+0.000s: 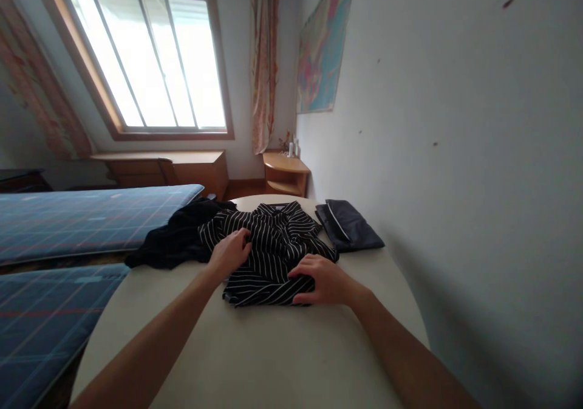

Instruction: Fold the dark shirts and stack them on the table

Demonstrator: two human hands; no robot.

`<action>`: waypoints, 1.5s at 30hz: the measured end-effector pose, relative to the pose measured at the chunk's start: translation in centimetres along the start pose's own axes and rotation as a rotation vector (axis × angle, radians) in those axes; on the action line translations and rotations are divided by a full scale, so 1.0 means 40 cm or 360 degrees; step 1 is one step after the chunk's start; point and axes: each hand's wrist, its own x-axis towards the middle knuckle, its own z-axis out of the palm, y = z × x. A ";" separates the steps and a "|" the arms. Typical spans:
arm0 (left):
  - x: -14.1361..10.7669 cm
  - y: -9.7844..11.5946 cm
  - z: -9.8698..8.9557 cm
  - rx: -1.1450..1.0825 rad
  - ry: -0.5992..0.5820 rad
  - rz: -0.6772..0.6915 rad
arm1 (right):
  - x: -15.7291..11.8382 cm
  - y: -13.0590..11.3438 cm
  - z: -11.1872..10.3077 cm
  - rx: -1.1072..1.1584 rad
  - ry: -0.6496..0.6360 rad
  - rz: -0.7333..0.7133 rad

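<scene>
A black shirt with white stripes (pixel 268 260) lies partly folded and rumpled on the round pale table (pixel 273 354), its collar toward the far edge. My left hand (pixel 231 253) rests at the shirt's left side, fingers curled and closed at the cloth; whether fabric is pinched is hidden. On the lower right part of the shirt is my right hand (pixel 324 280), its thumb and fingers apart, touching the striped cloth.
Dark crumpled clothing (pixel 175 239) hangs over the table's left edge. A folded dark item (pixel 353 226) lies at the back right, by the wall (pixel 455 214). Blue plaid mattresses (pixel 91 220) are on the left. Wooden furniture stands beneath the window.
</scene>
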 end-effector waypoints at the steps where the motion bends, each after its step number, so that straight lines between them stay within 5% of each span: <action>1: -0.018 0.000 0.016 -0.0059 -0.0048 -0.0002 | 0.001 -0.006 0.005 -0.0004 -0.0050 -0.0009; 5: -0.071 -0.031 0.059 -0.0147 -0.0015 0.0147 | 0.002 0.012 0.010 -0.0003 -0.0025 0.0042; 9: -0.085 -0.065 0.063 -0.0106 -0.0070 0.0297 | -0.020 0.070 -0.017 -0.0063 0.0321 0.0239; 21: -0.072 -0.048 0.053 -0.0287 0.0099 0.0205 | -0.053 0.159 -0.027 -0.0062 0.0923 0.0673; 26: -0.069 -0.046 0.049 -0.0332 0.0130 0.0111 | -0.045 0.147 -0.014 -0.0253 0.0863 0.0789; 32: -0.064 -0.053 0.060 -0.0495 0.0316 0.0137 | -0.027 0.093 0.022 -0.0121 0.0425 0.0214; 35: -0.062 -0.058 0.057 -0.0567 0.0403 0.0153 | -0.019 0.091 0.036 -0.0163 0.0345 0.0116; 40: -0.053 -0.078 0.025 -0.0558 0.0577 0.0047 | -0.029 0.119 0.007 -0.0019 0.0695 0.0180; 45: -0.044 -0.142 -0.020 -0.0511 0.0714 -0.0380 | -0.058 0.155 -0.029 0.0038 0.1169 0.0557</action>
